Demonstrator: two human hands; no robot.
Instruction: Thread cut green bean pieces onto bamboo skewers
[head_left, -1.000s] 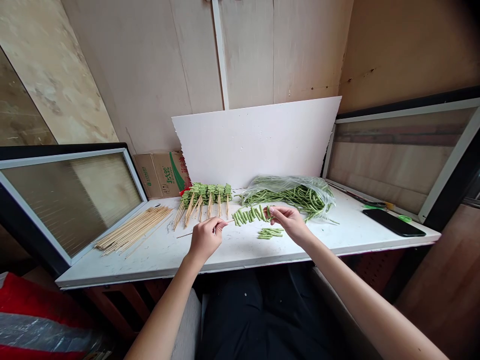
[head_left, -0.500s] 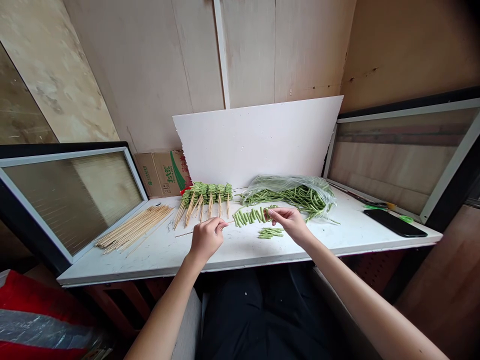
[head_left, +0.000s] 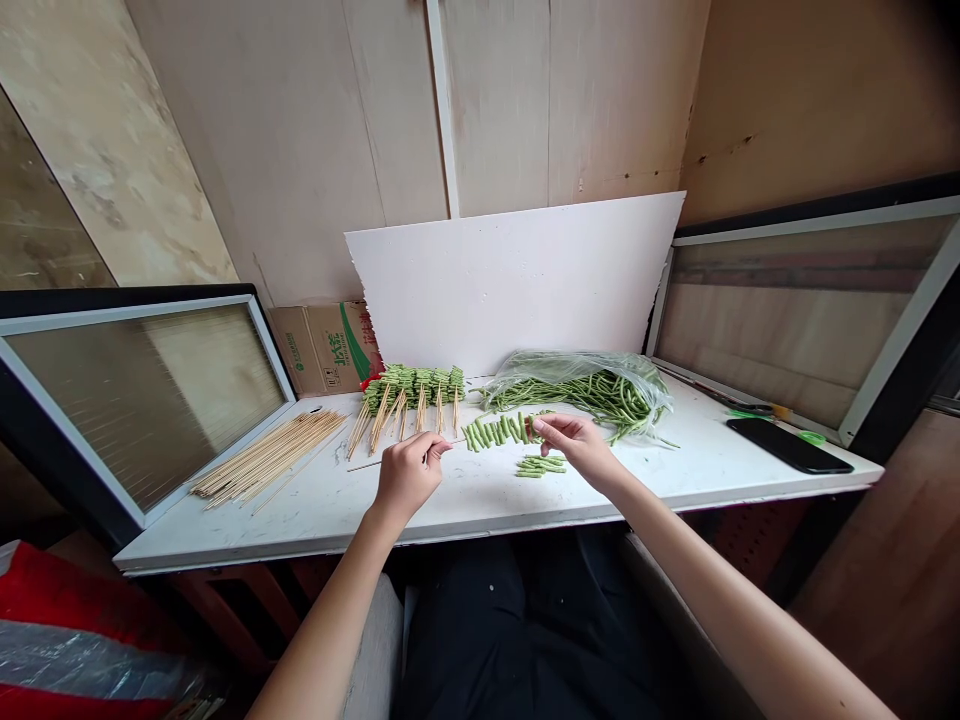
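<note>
Fingers (head_left: 424,447) grasping one thin, pale wooden skewer (head_left: 365,466)

At centre frame, the left hand (head_left: 409,472) clenches its shaft; the right hand (head_left: 577,447) pinches the right end of its threaded row of short green bean pieces (head_left: 495,432), roughly ten visible. Just below lies one small cluster of cut green beans (head_left: 540,466). Right of centre: one clear plastic bag (head_left: 637,372) of long green beans (head_left: 600,396).
</note>
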